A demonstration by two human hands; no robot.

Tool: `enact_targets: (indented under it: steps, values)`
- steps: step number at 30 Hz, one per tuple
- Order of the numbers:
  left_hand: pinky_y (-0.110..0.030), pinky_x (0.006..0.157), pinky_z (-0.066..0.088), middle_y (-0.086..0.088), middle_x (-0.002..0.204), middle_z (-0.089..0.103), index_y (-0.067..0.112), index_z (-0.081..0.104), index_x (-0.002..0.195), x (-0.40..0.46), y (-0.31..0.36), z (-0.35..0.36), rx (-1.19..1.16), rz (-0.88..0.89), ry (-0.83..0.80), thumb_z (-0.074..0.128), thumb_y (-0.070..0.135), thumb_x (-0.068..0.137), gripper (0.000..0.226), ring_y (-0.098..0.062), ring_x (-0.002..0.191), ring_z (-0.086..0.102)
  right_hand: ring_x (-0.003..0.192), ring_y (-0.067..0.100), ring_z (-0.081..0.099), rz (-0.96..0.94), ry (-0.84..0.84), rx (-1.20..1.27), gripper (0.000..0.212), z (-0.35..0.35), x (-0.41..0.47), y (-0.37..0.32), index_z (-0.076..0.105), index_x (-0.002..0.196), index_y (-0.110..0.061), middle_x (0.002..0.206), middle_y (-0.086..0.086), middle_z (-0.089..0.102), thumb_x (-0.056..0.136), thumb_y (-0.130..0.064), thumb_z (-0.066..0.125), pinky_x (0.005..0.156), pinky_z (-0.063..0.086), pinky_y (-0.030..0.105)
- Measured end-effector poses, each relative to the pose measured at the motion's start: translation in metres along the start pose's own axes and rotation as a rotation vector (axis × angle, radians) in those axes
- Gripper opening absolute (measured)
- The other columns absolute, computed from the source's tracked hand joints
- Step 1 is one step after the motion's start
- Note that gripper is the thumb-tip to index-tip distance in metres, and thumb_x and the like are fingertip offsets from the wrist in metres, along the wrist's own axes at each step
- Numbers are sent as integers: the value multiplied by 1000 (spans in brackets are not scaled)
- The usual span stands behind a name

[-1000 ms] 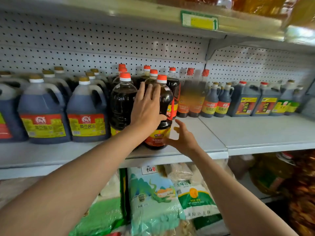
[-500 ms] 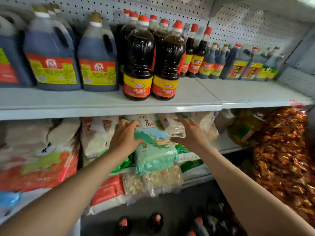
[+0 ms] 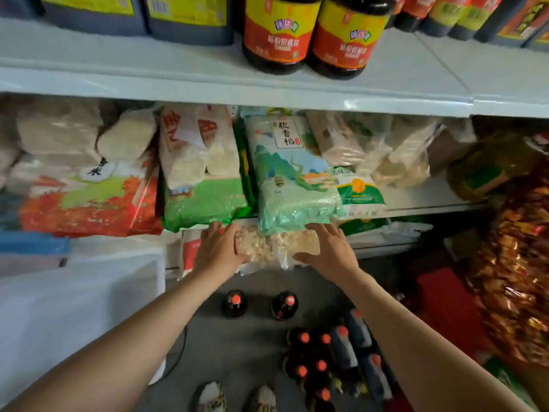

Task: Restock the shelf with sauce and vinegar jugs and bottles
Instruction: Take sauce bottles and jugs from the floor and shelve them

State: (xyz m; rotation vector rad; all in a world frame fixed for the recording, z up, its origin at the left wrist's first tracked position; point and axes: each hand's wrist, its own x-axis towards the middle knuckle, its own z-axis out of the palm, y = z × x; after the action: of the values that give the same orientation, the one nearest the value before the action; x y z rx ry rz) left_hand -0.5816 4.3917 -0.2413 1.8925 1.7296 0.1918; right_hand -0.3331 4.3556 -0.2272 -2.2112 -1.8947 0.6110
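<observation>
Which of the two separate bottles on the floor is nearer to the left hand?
The left bottle, almost under the left hand; the other bottle stands further right.

We note the two front sauce bottles (image 3: 309, 34) hold dark brown liquid and carry labels banded yellow above red. The shelf (image 3: 208, 84) is pale grey-white. The rice bag (image 3: 289, 173) is mint green with a teal mountain motif; its neighbour (image 3: 205, 203) is bright green. Floor bottles (image 3: 320, 355) are dark with orange-red caps. We record a red-and-orange patterned sack (image 3: 89, 209) at left.
</observation>
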Motion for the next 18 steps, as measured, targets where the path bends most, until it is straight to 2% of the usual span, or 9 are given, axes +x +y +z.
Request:
enact_targets:
  steps: [5,10,14,18]
  values:
    - [-38,105,35,-13,140,47,17,52,136,4,-34,94,-167,-124,-81,80,35,80,65,-32,130,40,131,25,44,53,-119,85,68,90,4,48,54,139,-24,140,1,52,79,-43,80,100,43,38]
    - [-40,111,35,-12,143,51,12,48,144,-2,-89,187,-284,-290,-117,75,34,86,67,-29,133,45,127,21,45,133,-229,221,63,191,9,88,61,133,-25,133,-1,56,80,-55,76,97,35,25]
    - [-35,111,32,-14,149,46,14,43,149,2,-141,259,-285,-386,-163,70,37,90,69,-29,138,42,115,21,54,180,-290,352,50,278,16,112,66,123,-30,113,-5,59,80,-54,76,88,38,24]
    - [-38,113,31,-10,156,39,26,35,153,24,-192,336,-302,-446,-211,63,50,91,73,-28,142,38,126,19,54,195,-383,431,52,368,39,139,63,130,-29,131,-2,61,84,-50,76,103,42,28]
